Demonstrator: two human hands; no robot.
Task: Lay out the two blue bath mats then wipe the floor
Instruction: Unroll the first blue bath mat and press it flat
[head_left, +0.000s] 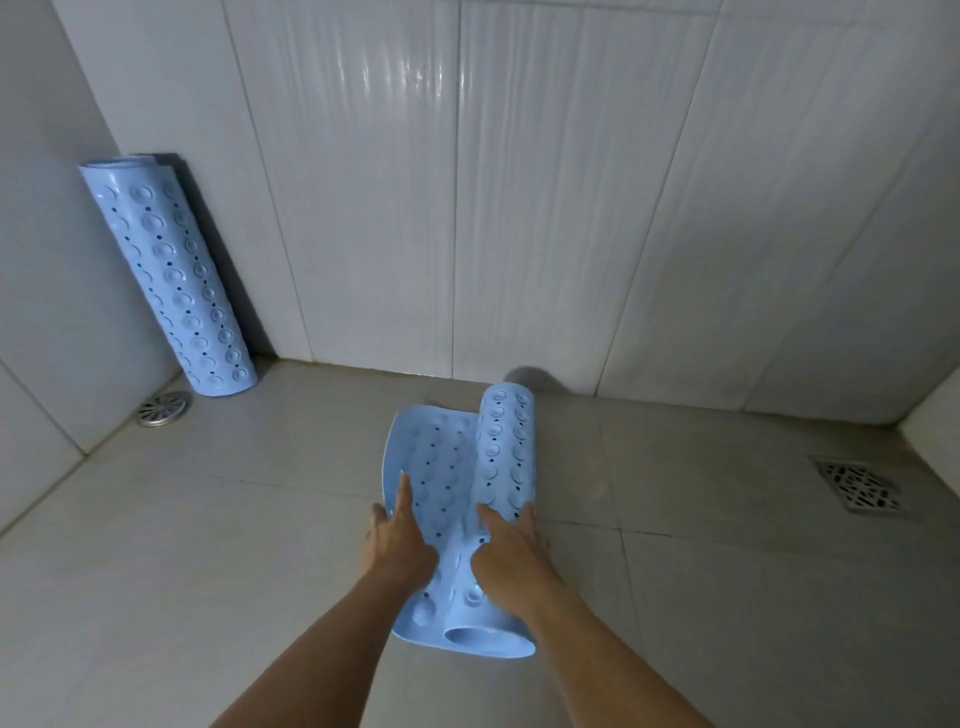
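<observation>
A blue bath mat (457, 457) with suction cups and holes lies partly unrolled on the grey tiled floor in the middle of the view. Its right part is still curled into a roll. My left hand (397, 535) presses on the flat left flap with straight fingers. My right hand (511, 545) rests on the near end of the roll, fingers laid over it. A second blue bath mat (171, 275), fully rolled, stands leaning in the far left corner against the white wall tiles.
A round metal drain (163, 408) sits in the floor by the standing roll. A square metal drain (860, 483) lies at the right near the wall. White tiled walls close the space at the back and left.
</observation>
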